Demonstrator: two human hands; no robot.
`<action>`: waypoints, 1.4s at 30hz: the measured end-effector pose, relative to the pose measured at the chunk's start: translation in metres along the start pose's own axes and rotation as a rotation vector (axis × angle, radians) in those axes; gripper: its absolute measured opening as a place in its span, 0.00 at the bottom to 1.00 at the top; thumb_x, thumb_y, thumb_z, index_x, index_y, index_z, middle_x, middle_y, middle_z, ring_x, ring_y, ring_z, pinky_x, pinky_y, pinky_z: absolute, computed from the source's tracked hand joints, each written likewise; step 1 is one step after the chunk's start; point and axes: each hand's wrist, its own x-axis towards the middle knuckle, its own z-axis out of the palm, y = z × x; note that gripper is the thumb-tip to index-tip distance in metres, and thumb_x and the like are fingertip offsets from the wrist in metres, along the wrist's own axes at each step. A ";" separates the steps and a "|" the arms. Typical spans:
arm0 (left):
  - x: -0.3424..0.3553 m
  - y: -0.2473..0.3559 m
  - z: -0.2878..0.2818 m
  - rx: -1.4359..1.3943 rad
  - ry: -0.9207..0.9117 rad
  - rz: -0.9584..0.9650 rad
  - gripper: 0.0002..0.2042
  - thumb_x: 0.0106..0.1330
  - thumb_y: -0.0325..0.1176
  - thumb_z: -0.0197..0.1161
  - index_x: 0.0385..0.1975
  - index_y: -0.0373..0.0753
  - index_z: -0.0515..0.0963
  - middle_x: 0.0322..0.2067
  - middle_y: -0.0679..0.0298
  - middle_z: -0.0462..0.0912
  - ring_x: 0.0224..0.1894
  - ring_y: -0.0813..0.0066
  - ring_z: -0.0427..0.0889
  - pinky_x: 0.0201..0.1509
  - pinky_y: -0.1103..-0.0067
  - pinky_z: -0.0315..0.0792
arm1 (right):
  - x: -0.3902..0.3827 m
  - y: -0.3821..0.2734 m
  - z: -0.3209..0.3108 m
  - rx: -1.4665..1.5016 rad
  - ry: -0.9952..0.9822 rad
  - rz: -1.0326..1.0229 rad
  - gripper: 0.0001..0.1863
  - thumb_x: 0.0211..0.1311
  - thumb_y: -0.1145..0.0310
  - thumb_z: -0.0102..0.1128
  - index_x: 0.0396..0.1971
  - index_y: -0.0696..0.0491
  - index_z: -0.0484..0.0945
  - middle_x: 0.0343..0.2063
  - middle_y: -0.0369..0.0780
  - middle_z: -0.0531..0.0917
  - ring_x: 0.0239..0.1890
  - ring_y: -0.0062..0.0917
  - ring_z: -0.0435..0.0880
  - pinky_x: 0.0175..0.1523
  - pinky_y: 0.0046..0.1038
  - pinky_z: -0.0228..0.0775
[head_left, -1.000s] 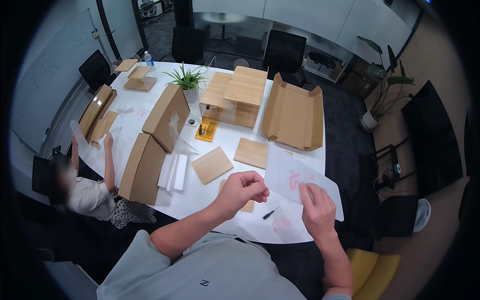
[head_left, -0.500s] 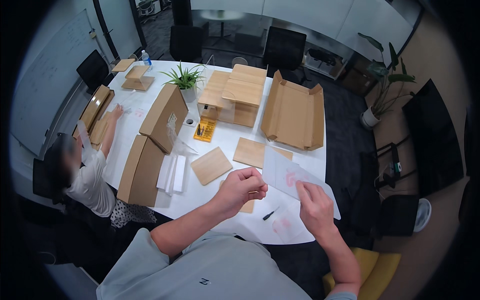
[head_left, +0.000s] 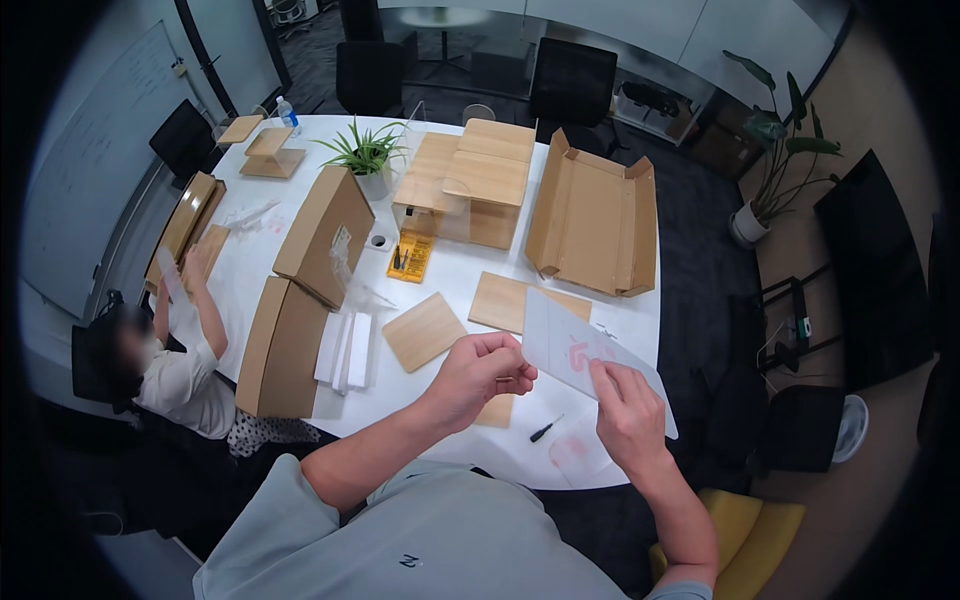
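My right hand [head_left: 632, 415] grips a clear, flat plastic panel [head_left: 548, 335] by its near edge, thumb and fingers closed on it. The panel is tilted above the table and bears a pinkish-red print. At the panel's left corner, my left hand [head_left: 478, 378] is closed with its fingers curled together; what they pinch, if anything, is hidden. Below the hands a black-handled screwdriver [head_left: 543, 431] lies on the white table [head_left: 400, 408]. Beside it is a clear piece with a reddish mark [head_left: 572, 455]. Two light wooden boards, one square [head_left: 424, 332] and one partly under the panel [head_left: 496, 301], lie beyond.
Tall cardboard boxes [head_left: 272, 350] stand left of white strips [head_left: 346, 350]. An orange tool case [head_left: 409, 257], wooden shelf unit [head_left: 485, 185], potted plant [head_left: 375, 185] and open carton [head_left: 590, 215] stand farther off. A co-worker [head_left: 190, 390] handles a clear sheet at the left.
My hands and the panel stay almost in place while the view shifts slightly. The co-worker's reaching hand has drawn back from the table toward the clear sheet.
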 end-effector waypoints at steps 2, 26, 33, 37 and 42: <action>0.003 0.002 0.000 0.010 -0.004 0.001 0.05 0.67 0.30 0.58 0.29 0.38 0.76 0.32 0.61 0.83 0.34 0.79 0.82 0.44 0.80 0.78 | 0.002 0.002 0.001 -0.001 0.000 -0.001 0.20 0.47 0.82 0.60 0.45 0.59 0.80 0.37 0.41 0.82 0.37 0.32 0.84 0.38 0.28 0.78; 0.011 0.009 -0.004 -0.049 -0.021 -0.016 0.08 0.68 0.31 0.56 0.27 0.39 0.75 0.28 0.64 0.81 0.31 0.79 0.79 0.41 0.80 0.76 | 0.006 -0.003 0.008 0.038 0.012 0.017 0.20 0.46 0.84 0.59 0.45 0.61 0.80 0.36 0.42 0.81 0.36 0.33 0.84 0.37 0.29 0.78; 0.010 0.007 -0.004 -0.009 0.032 -0.018 0.08 0.68 0.30 0.56 0.25 0.40 0.74 0.27 0.65 0.80 0.30 0.80 0.78 0.41 0.80 0.75 | 0.006 -0.002 0.005 -0.042 0.016 -0.019 0.19 0.48 0.82 0.59 0.44 0.62 0.80 0.36 0.44 0.81 0.37 0.34 0.84 0.37 0.29 0.78; 0.008 0.006 -0.004 -0.028 0.039 -0.024 0.07 0.67 0.29 0.56 0.25 0.40 0.74 0.27 0.65 0.80 0.30 0.79 0.77 0.40 0.80 0.75 | 0.004 -0.005 0.005 -0.027 0.011 -0.008 0.19 0.47 0.82 0.59 0.44 0.61 0.80 0.36 0.44 0.81 0.37 0.34 0.84 0.37 0.29 0.78; 0.007 0.004 -0.002 -0.075 0.040 -0.016 0.07 0.67 0.29 0.56 0.26 0.40 0.74 0.27 0.65 0.79 0.31 0.79 0.77 0.41 0.80 0.75 | 0.002 -0.009 0.006 0.044 0.003 0.042 0.20 0.46 0.83 0.60 0.44 0.60 0.80 0.35 0.42 0.82 0.36 0.33 0.84 0.36 0.30 0.78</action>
